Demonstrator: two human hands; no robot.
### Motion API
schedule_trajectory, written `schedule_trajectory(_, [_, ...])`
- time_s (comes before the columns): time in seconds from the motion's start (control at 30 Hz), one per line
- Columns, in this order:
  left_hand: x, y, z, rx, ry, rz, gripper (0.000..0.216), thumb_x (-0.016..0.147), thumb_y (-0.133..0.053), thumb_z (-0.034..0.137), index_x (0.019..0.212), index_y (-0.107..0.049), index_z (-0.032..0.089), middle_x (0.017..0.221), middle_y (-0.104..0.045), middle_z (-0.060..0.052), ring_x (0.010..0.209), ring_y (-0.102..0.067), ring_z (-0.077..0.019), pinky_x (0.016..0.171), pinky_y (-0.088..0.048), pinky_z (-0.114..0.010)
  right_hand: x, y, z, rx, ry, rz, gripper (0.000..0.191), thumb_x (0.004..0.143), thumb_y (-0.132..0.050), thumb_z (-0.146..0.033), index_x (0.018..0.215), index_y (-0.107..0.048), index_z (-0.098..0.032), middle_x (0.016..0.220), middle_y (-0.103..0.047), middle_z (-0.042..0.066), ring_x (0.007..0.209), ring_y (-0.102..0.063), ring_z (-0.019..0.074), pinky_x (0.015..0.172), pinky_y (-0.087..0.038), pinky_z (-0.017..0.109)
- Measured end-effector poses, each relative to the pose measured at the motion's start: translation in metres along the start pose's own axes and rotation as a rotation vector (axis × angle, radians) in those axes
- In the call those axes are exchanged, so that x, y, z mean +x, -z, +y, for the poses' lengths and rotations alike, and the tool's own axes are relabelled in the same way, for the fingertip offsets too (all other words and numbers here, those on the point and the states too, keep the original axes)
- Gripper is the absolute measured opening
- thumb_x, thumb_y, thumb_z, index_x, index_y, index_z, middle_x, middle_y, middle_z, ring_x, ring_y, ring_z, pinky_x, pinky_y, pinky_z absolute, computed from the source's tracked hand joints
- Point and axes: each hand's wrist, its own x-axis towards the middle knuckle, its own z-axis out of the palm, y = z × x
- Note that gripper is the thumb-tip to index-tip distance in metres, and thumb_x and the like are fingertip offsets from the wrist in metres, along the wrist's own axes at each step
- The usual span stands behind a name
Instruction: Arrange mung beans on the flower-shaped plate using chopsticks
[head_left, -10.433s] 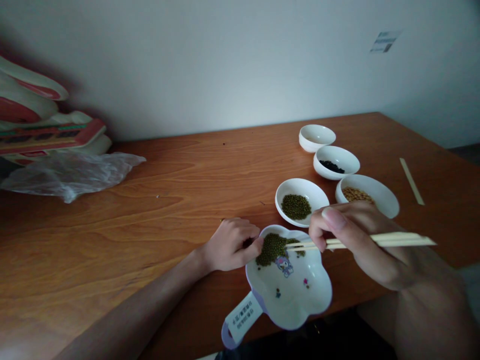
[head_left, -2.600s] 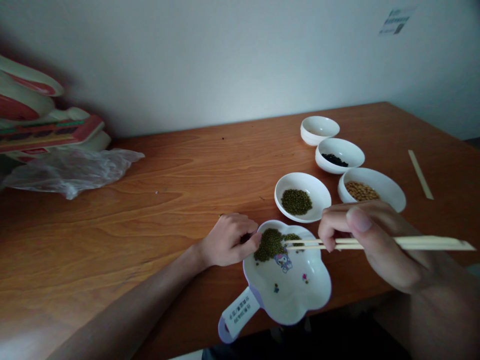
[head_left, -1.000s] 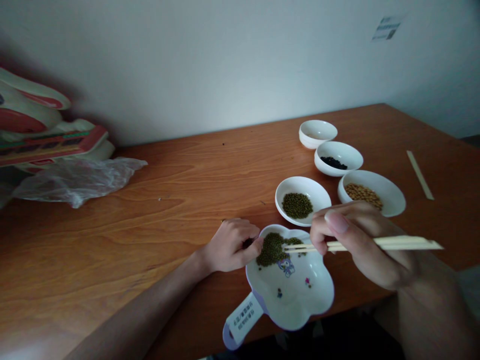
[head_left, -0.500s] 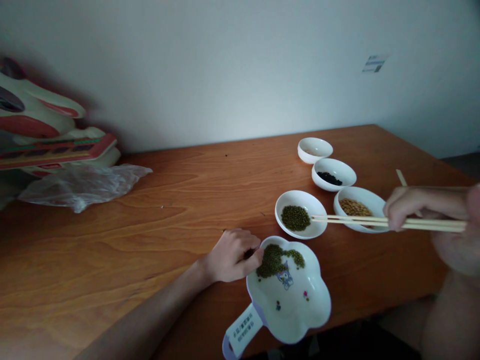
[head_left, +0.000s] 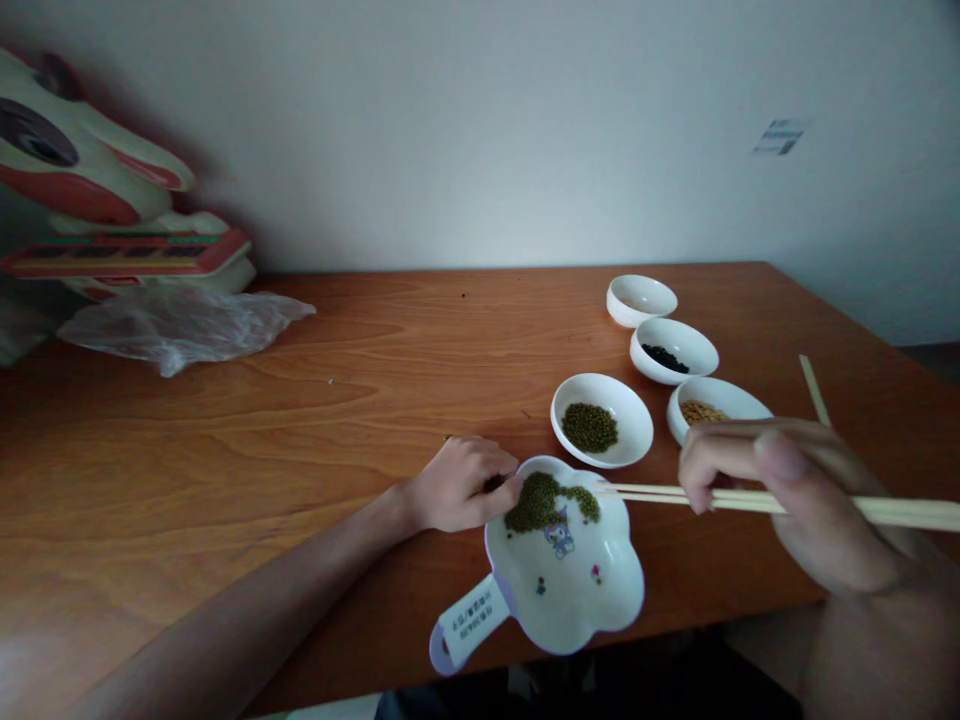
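Note:
My left hand [head_left: 466, 486] grips the upper left rim of a flower-shaped white bowl with a handle [head_left: 577, 600], thumb over the edge and fingers curled outside. Green beans [head_left: 536, 503] lie in its upper left part, over a printed cartoon figure. In my right hand [head_left: 795, 490] is a pair of wooden chopsticks [head_left: 750, 500], their tips over the bowl's upper right, close to the beans. I cannot make out a bean between the tips. Just behind stands a round white bowl [head_left: 636, 420] with more green beans [head_left: 590, 428].
Farther right stand a bowl [head_left: 739, 397] of yellowish beans, partly hidden by my right hand, a bowl [head_left: 697, 345] of black beans, and a bowl [head_left: 652, 290] with something pale. A loose wooden stick [head_left: 814, 388] lies at right. Back left are a plastic bag [head_left: 187, 325] and a toy keyboard [head_left: 135, 250].
My right hand has brought the chopsticks from the round green-bean bowl down to the flower-shaped bowl. My left hand keeps its hold on the rim. The view has shifted slightly.

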Motion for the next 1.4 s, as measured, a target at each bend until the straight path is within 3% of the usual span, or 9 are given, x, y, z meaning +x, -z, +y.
schedule_trajectory(0.23, [-0.001, 0.001, 0.0, -0.027, 0.003, 0.021, 0.038, 0.102, -0.039, 0.035, 0.071, -0.053, 0.018, 0.068, -0.06, -0.001, 0.063, -0.053, -0.0125, 0.064, -0.038, -0.027, 0.004, -0.014, 0.0, 0.0, -0.01, 0.011, 0.053, 0.104, -0.023, -0.045, 0.076, -0.06, -0.02, 0.073, -0.062, 0.004, 0.07, -0.057, 0.018, 0.066, -0.039, 0.035])
schedule_trajectory(0.53, [-0.001, 0.002, 0.002, -0.029, 0.009, 0.005, 0.039, 0.102, -0.037, 0.035, 0.07, -0.052, 0.018, 0.067, -0.059, -0.001, 0.064, -0.053, -0.0127, 0.065, -0.038, -0.028, 0.009, -0.022, 0.002, -0.022, -0.079, -0.035, 0.059, 0.104, -0.023, -0.055, 0.075, -0.062, -0.022, 0.073, -0.064, 0.002, 0.071, -0.058, 0.0174, 0.07, -0.038, 0.035])
schedule_trajectory(0.83, [-0.001, 0.001, 0.001, -0.028, 0.005, 0.02, 0.04, 0.102, -0.038, 0.035, 0.069, -0.052, 0.018, 0.066, -0.057, -0.001, 0.062, -0.052, -0.013, 0.064, -0.038, -0.029, 0.023, -0.023, -0.004, -0.02, -0.104, -0.094, 0.065, 0.101, -0.02, -0.063, 0.07, -0.059, -0.022, 0.066, -0.061, 0.001, 0.063, -0.055, 0.0165, 0.063, -0.036, 0.035])
schedule_trajectory(1.27, [-0.001, 0.001, 0.001, -0.006, 0.012, -0.023, 0.037, 0.103, -0.037, 0.034, 0.071, -0.049, 0.018, 0.067, -0.057, -0.001, 0.064, -0.052, -0.0131, 0.065, -0.037, -0.029, 0.028, -0.024, -0.004, -0.041, -0.068, -0.131, 0.064, 0.103, -0.017, -0.058, 0.069, -0.058, -0.022, 0.063, -0.058, 0.002, 0.059, -0.054, 0.016, 0.058, -0.039, 0.034])
schedule_trajectory(1.4, [-0.002, 0.001, 0.0, -0.01, 0.014, -0.029, 0.037, 0.103, -0.037, 0.034, 0.071, -0.048, 0.018, 0.068, -0.057, -0.001, 0.065, -0.052, -0.0129, 0.066, -0.037, -0.029, 0.033, -0.027, -0.008, -0.049, -0.001, -0.061, 0.056, 0.101, -0.031, -0.058, 0.072, -0.063, -0.023, 0.06, -0.056, 0.001, 0.058, -0.054, 0.0171, 0.056, -0.042, 0.032])
